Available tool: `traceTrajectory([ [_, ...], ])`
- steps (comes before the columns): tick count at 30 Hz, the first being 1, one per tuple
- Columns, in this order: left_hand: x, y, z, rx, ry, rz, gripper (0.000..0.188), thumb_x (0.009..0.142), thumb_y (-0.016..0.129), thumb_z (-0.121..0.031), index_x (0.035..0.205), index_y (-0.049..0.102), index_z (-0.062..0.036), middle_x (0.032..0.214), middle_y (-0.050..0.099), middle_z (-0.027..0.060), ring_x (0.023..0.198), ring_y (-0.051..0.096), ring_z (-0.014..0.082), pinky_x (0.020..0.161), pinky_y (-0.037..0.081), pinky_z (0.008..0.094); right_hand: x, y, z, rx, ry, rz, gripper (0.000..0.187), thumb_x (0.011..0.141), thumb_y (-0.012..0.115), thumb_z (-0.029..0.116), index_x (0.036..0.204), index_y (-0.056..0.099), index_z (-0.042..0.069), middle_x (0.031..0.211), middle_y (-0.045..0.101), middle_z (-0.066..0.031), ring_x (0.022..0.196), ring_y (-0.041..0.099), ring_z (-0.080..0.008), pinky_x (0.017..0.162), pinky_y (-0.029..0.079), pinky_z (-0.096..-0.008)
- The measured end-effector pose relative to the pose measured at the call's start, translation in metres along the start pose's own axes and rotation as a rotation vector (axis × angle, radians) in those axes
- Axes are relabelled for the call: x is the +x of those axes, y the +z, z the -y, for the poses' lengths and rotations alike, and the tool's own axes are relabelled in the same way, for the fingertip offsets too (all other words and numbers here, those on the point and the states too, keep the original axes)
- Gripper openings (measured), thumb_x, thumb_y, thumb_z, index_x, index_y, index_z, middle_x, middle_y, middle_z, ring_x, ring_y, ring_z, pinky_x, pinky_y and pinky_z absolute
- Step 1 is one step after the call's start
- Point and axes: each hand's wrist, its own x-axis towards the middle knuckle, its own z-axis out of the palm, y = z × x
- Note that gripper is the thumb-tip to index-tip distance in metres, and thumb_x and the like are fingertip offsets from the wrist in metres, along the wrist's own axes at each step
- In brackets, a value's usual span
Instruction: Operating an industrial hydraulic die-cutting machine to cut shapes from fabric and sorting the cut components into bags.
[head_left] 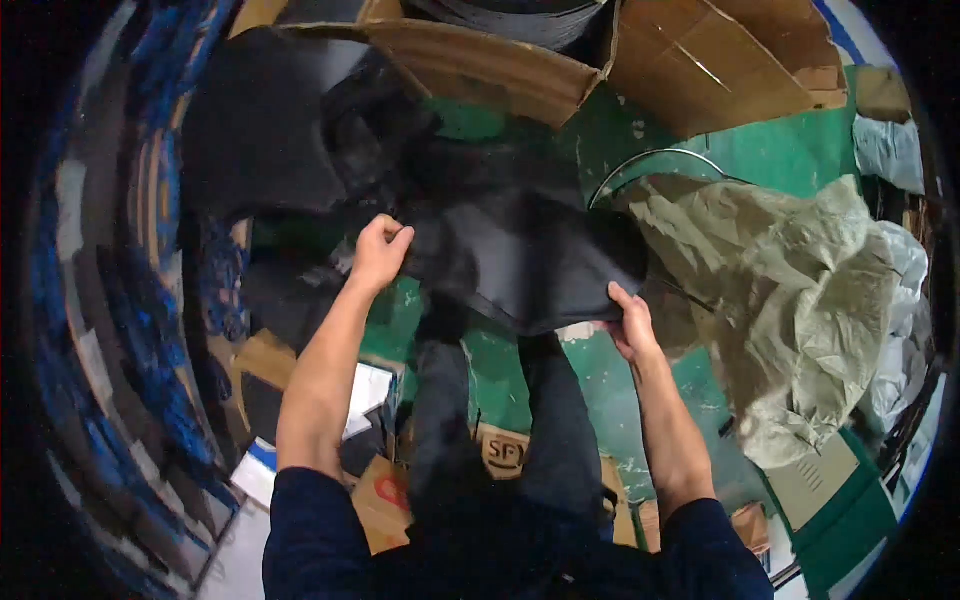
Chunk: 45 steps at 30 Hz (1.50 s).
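A black, smooth, flexible sheet stretches in front of me above the green floor. Its surface shines faintly, and I cannot tell its material. My left hand pinches the sheet's near left part, thumb against curled fingers. At the near right corner, my right hand grips the edge, thumb on top and fingers partly hidden beneath. Beyond my left hand, more black sheet material lies bunched and folded; whether it joins the held piece cannot be made out.
Open cardboard boxes stand at the far side, one holding dark rolled or curved material. A crumpled pale woven sack lies at right beside a thin hoop. Stacked dark and blue layers line the left. Cardboard sits near my legs.
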Motion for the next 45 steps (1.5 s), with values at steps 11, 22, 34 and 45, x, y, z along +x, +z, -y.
traceTrajectory([
  [11, 0.14, 0.222, 0.238, 0.087, -0.013, 0.055, 0.021, 0.088, 0.065, -0.018, 0.095, 0.056, -0.0003, 0.083, 0.06, 0.0133, 0.074, 0.057, 0.027, 0.072, 0.048, 0.0352, 0.323, -0.072, -0.191, -0.109, 0.065, -0.267, 0.05, 0.092, 0.062, 0.02, 0.135, 0.045, 0.001, 0.125, 0.058, -0.0102, 0.107, 0.058, -0.0257, 0.095, 0.047, -0.0384],
  [22, 0.138, 0.187, 0.284, 0.225, -0.309, -0.12, 0.028, 0.091, 0.063, -0.028, 0.102, 0.063, -0.0026, 0.098, 0.068, 0.0138, 0.095, 0.064, 0.0257, 0.084, 0.047, 0.0334, 0.311, -0.042, -0.223, 0.131, 0.327, -0.09, 0.038, 0.092, 0.062, 0.021, 0.124, 0.055, 0.002, 0.12, 0.062, -0.0102, 0.104, 0.062, -0.0252, 0.091, 0.05, -0.0378],
  [34, 0.094, 0.155, 0.294, 0.25, -0.273, -0.052, 0.064, 0.081, 0.071, -0.033, 0.131, 0.05, 0.0021, 0.127, 0.056, 0.0232, 0.12, 0.053, 0.0353, 0.103, 0.039, 0.0393, 0.266, -0.019, -0.225, -0.013, 0.285, -0.304, 0.013, 0.09, 0.062, 0.021, 0.094, 0.057, 0.01, 0.086, 0.061, -0.0039, 0.076, 0.061, -0.0153, 0.065, 0.053, -0.0296],
  [45, -0.171, 0.07, 0.163, 0.071, -0.086, 0.398, 0.012, 0.084, 0.064, -0.01, 0.084, 0.059, 0.001, 0.075, 0.06, 0.0069, 0.064, 0.055, 0.0171, 0.06, 0.047, 0.0334, -0.022, -0.136, -0.28, -0.786, -0.254, -0.179, 0.02, 0.09, 0.057, 0.025, 0.087, 0.061, 0.005, 0.073, 0.062, -0.0075, 0.066, 0.059, -0.0175, 0.06, 0.049, -0.0337],
])
